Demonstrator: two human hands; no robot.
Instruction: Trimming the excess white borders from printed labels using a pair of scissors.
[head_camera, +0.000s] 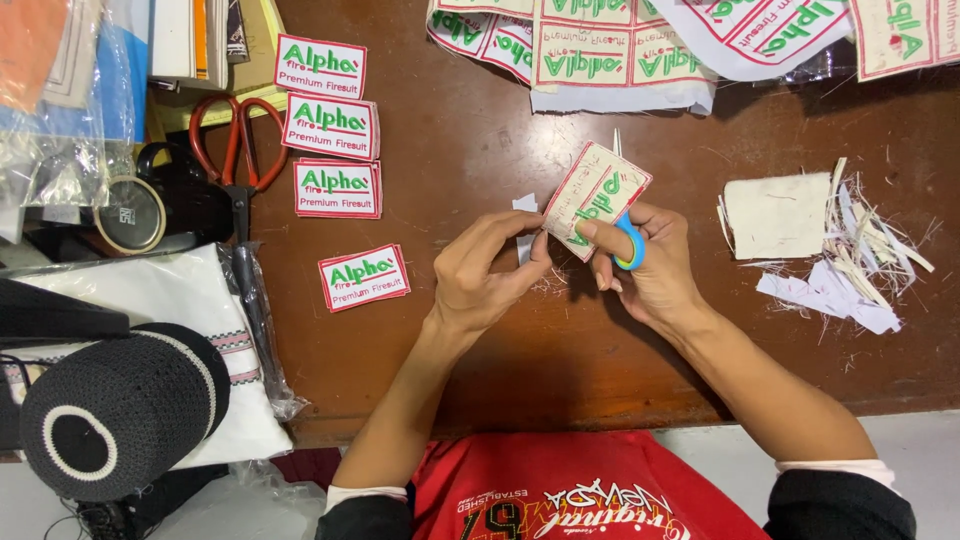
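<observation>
A small sewing workshop: embroidered patches (337, 189), red-handled scissors (236, 150) and fabric trimmings (850, 250) litter a brown worktable (560, 350).

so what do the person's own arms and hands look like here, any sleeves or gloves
No gloves: the left hand and right hand are bare, with no rings or watch visible. Both forearms are uncovered. The sleeves are pushed up near the elbows: dark outer sleeves with a white cuff showing at the edge of each.

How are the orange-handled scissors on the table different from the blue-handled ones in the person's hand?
The orange-handled scissors lie untouched on the table, far larger; the blue-handled scissors are small and held in the right hand, mostly hidden behind the patch. Both have loop handles.
</observation>
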